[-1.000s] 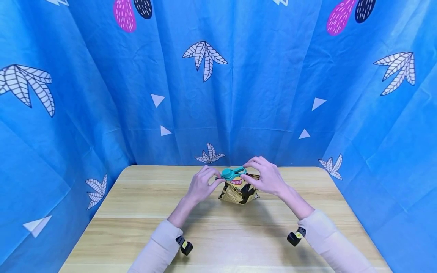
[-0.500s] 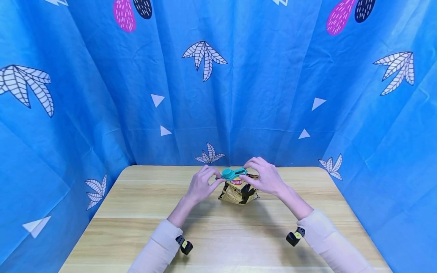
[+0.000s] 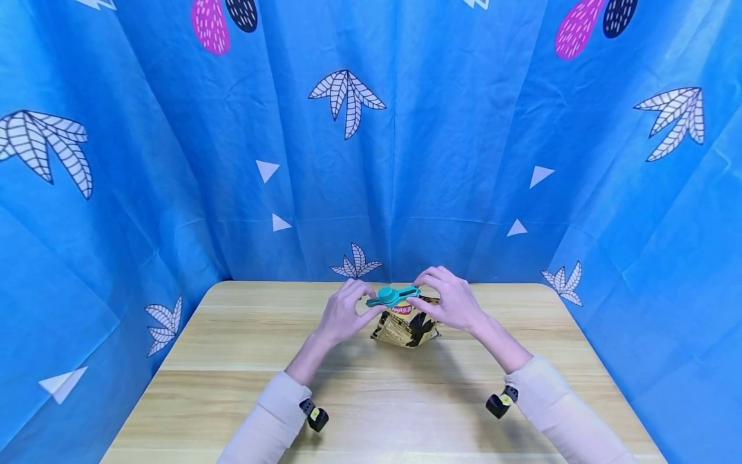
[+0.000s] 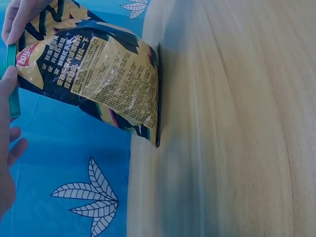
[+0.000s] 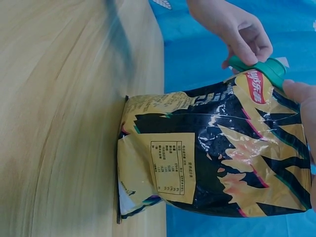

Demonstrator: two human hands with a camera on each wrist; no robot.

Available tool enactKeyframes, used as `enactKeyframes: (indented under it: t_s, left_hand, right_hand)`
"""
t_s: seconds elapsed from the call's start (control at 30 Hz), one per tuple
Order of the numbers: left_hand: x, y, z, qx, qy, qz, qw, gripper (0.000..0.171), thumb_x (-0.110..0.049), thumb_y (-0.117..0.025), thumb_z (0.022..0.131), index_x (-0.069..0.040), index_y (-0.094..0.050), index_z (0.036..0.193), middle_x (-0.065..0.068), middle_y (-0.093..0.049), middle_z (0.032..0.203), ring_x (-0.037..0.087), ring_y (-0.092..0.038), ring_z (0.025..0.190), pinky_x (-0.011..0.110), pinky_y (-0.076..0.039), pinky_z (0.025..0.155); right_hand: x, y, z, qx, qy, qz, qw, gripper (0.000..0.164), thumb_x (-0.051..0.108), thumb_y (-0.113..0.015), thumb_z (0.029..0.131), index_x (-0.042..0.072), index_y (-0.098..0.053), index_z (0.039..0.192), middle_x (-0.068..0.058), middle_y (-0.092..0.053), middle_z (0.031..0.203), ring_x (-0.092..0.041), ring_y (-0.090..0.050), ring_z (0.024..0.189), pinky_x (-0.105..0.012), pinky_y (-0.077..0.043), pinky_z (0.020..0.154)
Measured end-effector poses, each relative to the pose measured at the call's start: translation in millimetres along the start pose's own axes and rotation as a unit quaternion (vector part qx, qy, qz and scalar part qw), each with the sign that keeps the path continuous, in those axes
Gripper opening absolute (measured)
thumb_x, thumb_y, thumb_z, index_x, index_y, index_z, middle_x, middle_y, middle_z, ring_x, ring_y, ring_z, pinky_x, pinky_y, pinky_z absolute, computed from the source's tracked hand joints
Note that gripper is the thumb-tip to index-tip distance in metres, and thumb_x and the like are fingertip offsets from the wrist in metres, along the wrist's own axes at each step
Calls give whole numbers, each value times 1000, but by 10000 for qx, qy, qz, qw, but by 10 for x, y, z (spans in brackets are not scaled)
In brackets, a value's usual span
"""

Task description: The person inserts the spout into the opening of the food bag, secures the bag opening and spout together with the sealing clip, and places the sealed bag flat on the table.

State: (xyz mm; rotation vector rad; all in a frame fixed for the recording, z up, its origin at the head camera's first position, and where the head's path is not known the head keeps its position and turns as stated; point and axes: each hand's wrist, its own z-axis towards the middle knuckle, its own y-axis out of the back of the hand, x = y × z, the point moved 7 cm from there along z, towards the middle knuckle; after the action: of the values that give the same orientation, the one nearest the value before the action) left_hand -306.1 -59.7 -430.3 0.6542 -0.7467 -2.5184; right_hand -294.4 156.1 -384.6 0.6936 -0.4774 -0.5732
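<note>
A gold and black chip bag (image 3: 406, 327) stands on its bottom edge on the table, its printed panel (image 4: 111, 74) showing in the left wrist view. Across its top lies a teal bag clip (image 3: 394, 296) with a round end at the left. My left hand (image 3: 343, 313) holds that end between thumb and fingers; in the right wrist view its thumb presses on the green clip (image 5: 272, 70). At the other end, my right hand (image 3: 453, 301) pinches the clip between thumb and fingers, next to the bag's top corner. The clip's underside is hidden.
The wooden table (image 3: 394, 412) reaches back to a blue patterned curtain (image 3: 394, 161), which also hangs along both sides. A black wrist camera (image 3: 317, 419) sits at the left sleeve, another camera (image 3: 497, 406) at the right one.
My left thumb and index finger have spread slightly, so more of the clip's left tip shows. The slot at the clip's right end looks narrower. The bag and right hand stay nearly still.
</note>
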Motion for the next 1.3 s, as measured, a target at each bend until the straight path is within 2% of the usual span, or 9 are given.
enactKeyframes:
  t_s: [0.2,0.5,0.8,1.03,1.3]
  left_hand:
    - [14,-28,5,71,32,59,10000,33,-30,-89,83,-12,-67,100,1,-73,99,13,-60,87,22,-52,70]
    - [25,-67,35,360,138,139,9992,37,-38,-87,84,-13,-67,104,1,-73,103,23,-65,94,25,-55,74]
    - [-7,-111,83,523,139,327,9980,40,-44,-84,86,-13,-69,107,1,-73,107,17,-63,99,27,-57,78]
    - [-24,-128,107,685,239,443,9964,43,-45,-83,87,-11,-70,109,2,-73,110,18,-63,101,28,-56,79]
    - [-29,-156,128,834,255,561,9946,45,-49,-81,88,-12,-71,112,2,-72,111,16,-61,98,25,-54,76]
  right_hand:
    - [9,9,-3,-20,-84,63,9999,24,31,-88,83,16,-77,99,2,-74,99,-15,-64,88,-28,-51,62]
    - [-2,-12,-10,112,-205,115,9997,23,31,-87,86,17,-77,101,2,-74,101,-16,-66,92,-31,-54,67]
    - [-11,-26,-21,174,-211,111,9996,22,31,-85,87,17,-77,101,2,-74,102,-16,-66,92,-31,-54,67]
    - [3,-28,-14,179,-142,70,9997,22,32,-85,87,17,-76,101,3,-74,102,-16,-66,92,-32,-55,68]
    - [7,-27,-13,175,-84,64,9998,22,31,-85,87,17,-75,101,3,-74,101,-16,-66,91,-31,-54,67]
